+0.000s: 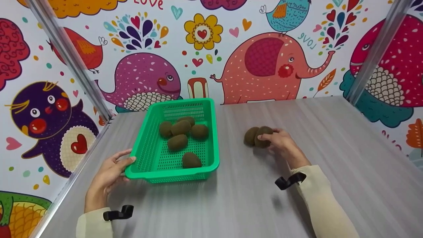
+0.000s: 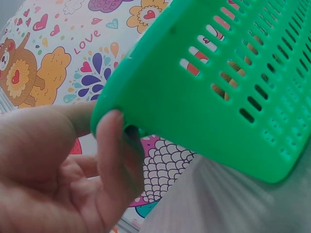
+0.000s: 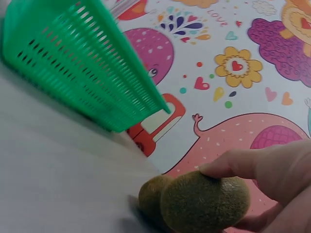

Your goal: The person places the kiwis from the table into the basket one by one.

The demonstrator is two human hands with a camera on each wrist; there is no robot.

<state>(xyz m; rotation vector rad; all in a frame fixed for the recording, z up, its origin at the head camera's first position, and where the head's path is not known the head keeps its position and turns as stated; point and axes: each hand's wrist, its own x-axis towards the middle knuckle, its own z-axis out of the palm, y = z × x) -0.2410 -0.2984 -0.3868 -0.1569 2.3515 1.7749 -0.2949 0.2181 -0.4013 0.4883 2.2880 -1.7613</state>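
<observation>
My left hand (image 1: 110,170) grips the near left corner of a green plastic basket (image 1: 216,132), thumb over the rim and fingers beneath it. Inside the basket lie several brown kiwis (image 1: 177,142), one of them apart near the front wall. To the right of the basket, my right hand (image 1: 281,142) holds a kiwi (image 1: 265,136) between thumb and fingers. A second kiwi (image 1: 250,137) sits against its left side, on the table. The right wrist view shows the held kiwi (image 3: 206,201) up close, overlapping the other one (image 3: 151,196).
The grey wood-grain table (image 1: 244,198) runs back to a wall (image 1: 205,59) printed with cartoon animals. Metal posts (image 1: 71,62) stand at the left and right corners. Each wrist carries a black strap mount (image 1: 290,180).
</observation>
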